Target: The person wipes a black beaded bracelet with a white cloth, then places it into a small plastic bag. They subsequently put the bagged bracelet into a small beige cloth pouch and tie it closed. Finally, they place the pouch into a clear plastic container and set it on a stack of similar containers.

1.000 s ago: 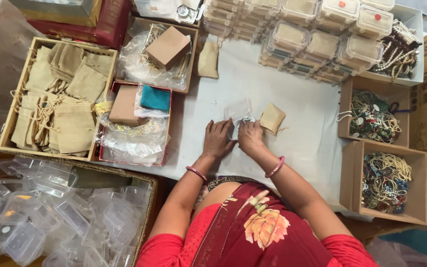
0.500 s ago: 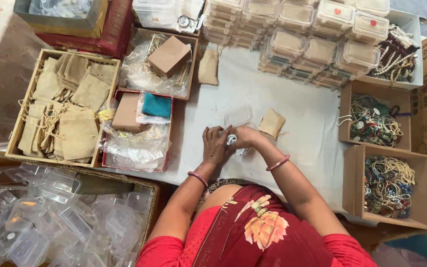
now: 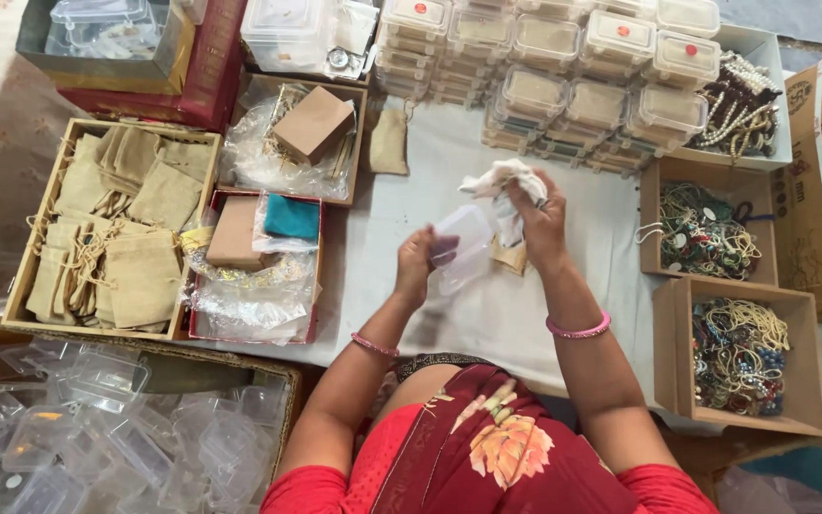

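While the left hand point(image 3: 418, 265) clamps a clear plastic box point(image 3: 463, 249) at frame centre, the right hand point(image 3: 539, 221) pinches a bunched white cloth point(image 3: 504, 181) just above it, fingers closed on the fabric. Looks like a wipe step: box raised off the white table point(image 3: 449, 162), cloth touching or very near its upper edge, can't tell which. Next move, in my judgement, needs the box held steady and the cloth pressed against its face. A small tan pouch point(image 3: 508, 255) lies under the hands. Empty boxes fill the carton point(image 3: 97, 428) lower left; filled stacks point(image 3: 563, 67) sit top centre.
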